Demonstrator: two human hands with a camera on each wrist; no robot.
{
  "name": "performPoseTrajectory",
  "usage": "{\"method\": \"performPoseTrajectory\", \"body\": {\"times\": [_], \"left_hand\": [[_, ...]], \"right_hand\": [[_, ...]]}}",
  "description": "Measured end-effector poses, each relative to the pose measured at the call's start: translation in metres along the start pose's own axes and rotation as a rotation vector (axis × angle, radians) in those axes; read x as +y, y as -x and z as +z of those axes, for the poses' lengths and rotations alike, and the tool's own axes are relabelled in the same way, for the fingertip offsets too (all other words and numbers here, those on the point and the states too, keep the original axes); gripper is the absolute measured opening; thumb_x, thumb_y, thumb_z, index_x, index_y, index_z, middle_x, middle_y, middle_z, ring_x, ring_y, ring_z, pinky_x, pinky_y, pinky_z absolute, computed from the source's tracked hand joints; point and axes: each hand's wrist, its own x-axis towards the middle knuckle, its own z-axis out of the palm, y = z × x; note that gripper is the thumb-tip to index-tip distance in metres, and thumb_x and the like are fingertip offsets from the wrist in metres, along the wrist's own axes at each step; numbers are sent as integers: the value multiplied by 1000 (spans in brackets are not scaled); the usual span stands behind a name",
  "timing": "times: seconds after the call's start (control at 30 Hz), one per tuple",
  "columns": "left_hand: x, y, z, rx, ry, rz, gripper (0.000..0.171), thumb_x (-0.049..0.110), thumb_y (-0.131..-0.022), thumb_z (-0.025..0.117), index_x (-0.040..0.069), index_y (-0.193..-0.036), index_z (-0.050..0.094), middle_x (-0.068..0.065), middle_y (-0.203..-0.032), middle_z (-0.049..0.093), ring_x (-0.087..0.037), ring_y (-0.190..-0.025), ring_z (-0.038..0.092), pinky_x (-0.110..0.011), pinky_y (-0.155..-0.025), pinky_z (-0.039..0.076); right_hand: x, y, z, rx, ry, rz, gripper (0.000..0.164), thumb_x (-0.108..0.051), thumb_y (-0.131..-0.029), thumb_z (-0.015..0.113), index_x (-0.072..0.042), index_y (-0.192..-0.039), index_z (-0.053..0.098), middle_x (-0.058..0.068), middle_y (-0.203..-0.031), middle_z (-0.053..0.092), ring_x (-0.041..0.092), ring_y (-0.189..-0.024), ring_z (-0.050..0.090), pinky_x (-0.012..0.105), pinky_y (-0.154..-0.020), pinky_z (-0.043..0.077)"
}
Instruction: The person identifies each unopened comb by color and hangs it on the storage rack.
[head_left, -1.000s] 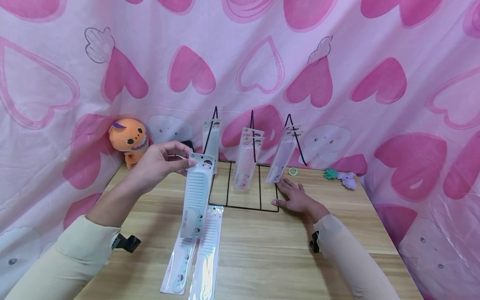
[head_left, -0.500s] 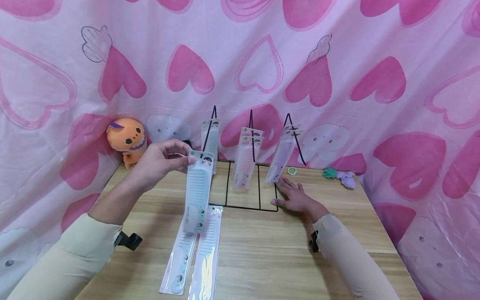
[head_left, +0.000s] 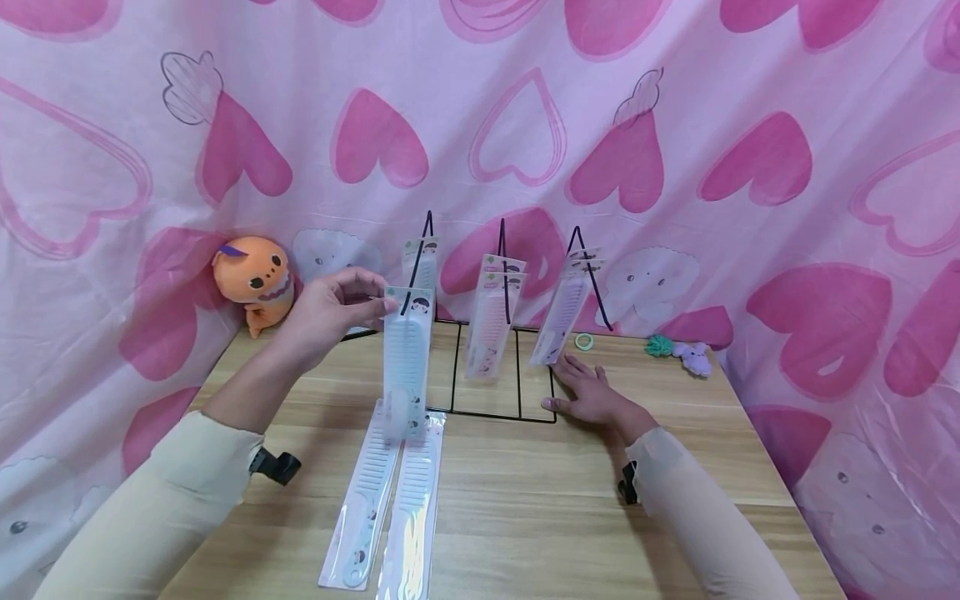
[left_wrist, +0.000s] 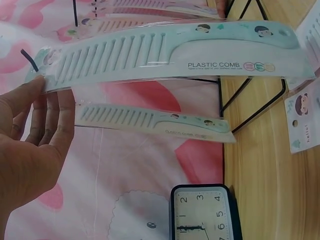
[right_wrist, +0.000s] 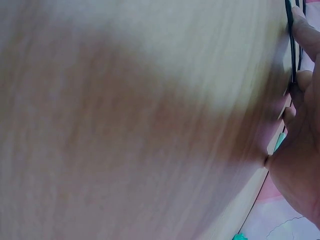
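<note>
My left hand pinches the upper left edge of a pale green plastic comb in a clear package. The black left hook's tip sticks out in front of the package's top, plain in the left wrist view, where the comb stretches away from the fingertips. Behind it on that hook hangs a similar packaged comb. Resting by the right front corner of the black wire rack, my right hand has its fingers spread and holds nothing. Its fingertips lie beside the rack's wire.
Packaged pink combs hang on the middle hook, purple combs on the right one. Two more packaged combs, left and right, lie in front. An orange plush toy, a clock and a small ring are farther back.
My left hand has moved the packaged comb up, back and slightly right, so more of the hook shows in front of its card. The right hand has stayed in place.
</note>
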Motion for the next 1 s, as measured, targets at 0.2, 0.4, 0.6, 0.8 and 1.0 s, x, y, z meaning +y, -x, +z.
{"method": "performPoseTrajectory", "body": {"times": [0.2,0.4,0.6,0.8,1.0], "left_hand": [[-6,-15,5,37,50,33,24,17,-103,81,5,-122,69,-1,-109,73,-16,-99,74,-29,-90,69],[-7,-27,7,79,65,22,19,15,-105,78,9,-121,70,3,-113,76,-14,-101,75,-29,-91,69],[-8,-39,10,133,66,14,21,17,-104,80,9,-122,71,2,-113,73,-15,-97,74,-35,-92,70],[-7,-47,14,184,47,-6,24,22,-104,80,11,-123,71,1,-115,71,-16,-95,74,-31,-91,68],[-9,-54,16,231,8,7,24,27,-103,82,15,-122,72,1,-116,72,-25,-105,74,-22,-87,65]], "right_hand": [[0,0,0,0,4,-18,100,-67,-106,62,-14,-177,17,12,-187,7,40,-175,-2,78,-134,-11],[0,0,-1,9,6,-25,99,-66,-106,62,-14,-177,17,12,-187,9,40,-175,0,79,-134,-10],[1,1,0,17,22,-22,98,-66,-106,62,-15,-177,18,12,-187,12,39,-175,1,79,-134,-9],[1,1,0,12,9,-17,100,-67,-106,62,-14,-177,17,12,-187,11,39,-175,0,78,-134,-10],[0,2,-1,16,3,-19,99,-66,-106,62,-14,-177,18,13,-187,11,40,-175,-1,78,-134,-11]]}}
